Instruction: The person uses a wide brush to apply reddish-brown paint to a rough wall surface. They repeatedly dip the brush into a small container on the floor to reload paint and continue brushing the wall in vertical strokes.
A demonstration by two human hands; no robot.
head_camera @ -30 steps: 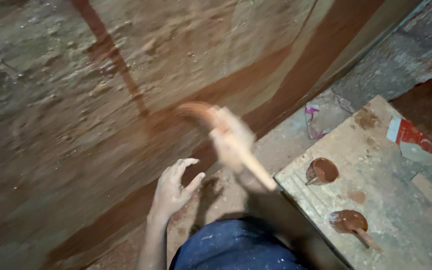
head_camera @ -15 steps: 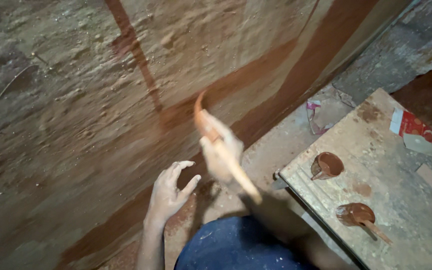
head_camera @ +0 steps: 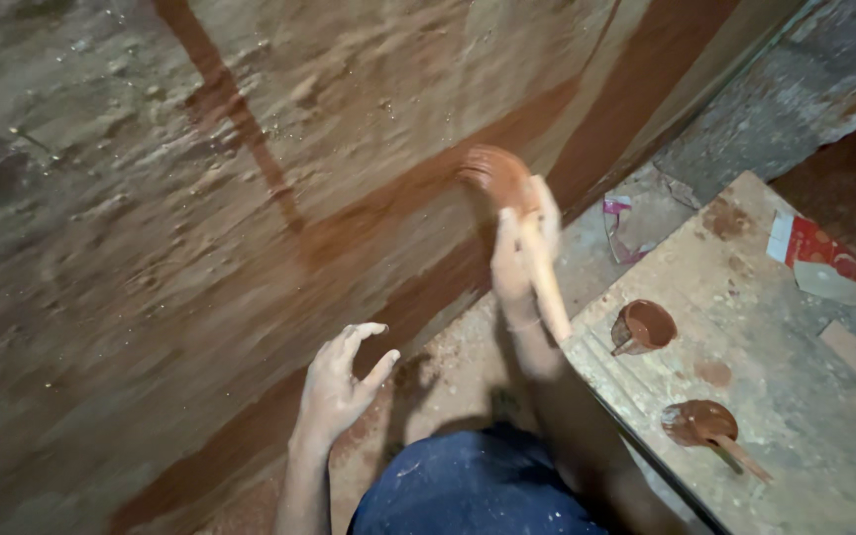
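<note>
Clearly, the right hand (head_camera: 524,253), just right of the frame's centre, is wrapped around the pale wooden handle of a paintbrush (head_camera: 519,223), fingers closed along the shaft. The brush's reddish-brown, paint-loaded head sits above the hand, at or very near the wall (head_camera: 200,198); motion blur makes it impossible to tell whether the bristles touch. The brush looks light, with a stiff handle and a soft, wet tip that could drip; it seems best held on the shaft, below the paint. The left hand (head_camera: 339,386), lower centre, holds nothing, its fingers spread and curled, close to the wall's lower brown band.

A wall with brown stripes fills the upper left. At lower right lies a paint-stained board (head_camera: 795,396) carrying a small cup of brown paint (head_camera: 644,327) and a second brush (head_camera: 710,428) lying in a brown puddle. A red-and-white scrap of packaging (head_camera: 814,253) sits at the board's far edge. Blue-clad legs (head_camera: 468,485) are cut off by the bottom edge, and the brush's bristles are too smeared to make out.
</note>
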